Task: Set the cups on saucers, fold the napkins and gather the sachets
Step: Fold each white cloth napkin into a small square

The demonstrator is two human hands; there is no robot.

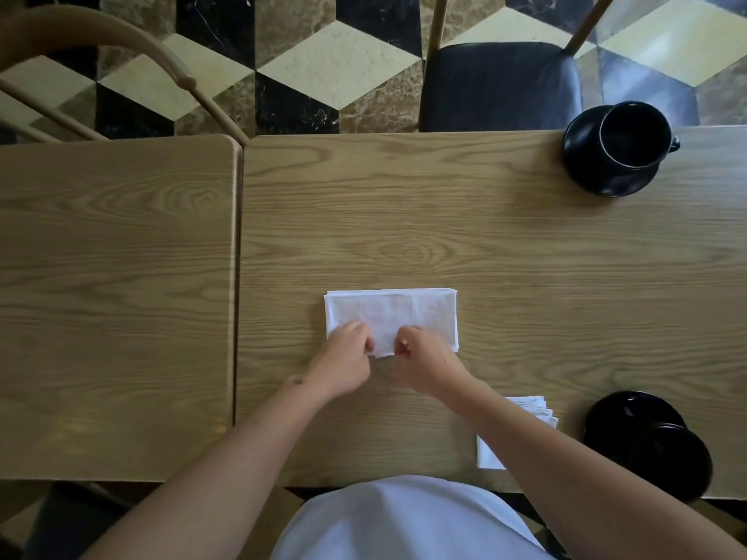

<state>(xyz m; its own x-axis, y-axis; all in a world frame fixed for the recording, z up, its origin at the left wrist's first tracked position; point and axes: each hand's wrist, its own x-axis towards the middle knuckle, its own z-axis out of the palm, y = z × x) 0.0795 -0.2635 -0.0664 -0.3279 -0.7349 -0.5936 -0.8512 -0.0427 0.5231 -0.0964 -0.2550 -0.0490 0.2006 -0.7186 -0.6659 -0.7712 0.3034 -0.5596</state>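
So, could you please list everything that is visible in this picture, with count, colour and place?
napkin being folded: one, white, middle of the right table, near edge pinched by both hands
folded napkins: small stack, white, near right, partly under the right forearm
far cup: one, black, upright on its saucer
far saucer: one, black, far right of the table
near cup: one, black, on the near saucer; how it stands is unclear
near saucer: one, black, near right edge
tables: two, light wood, side by side
chairs: two, across the tables; right one has a dark seat
floor: black, cream and brown tiles
left hand
right hand
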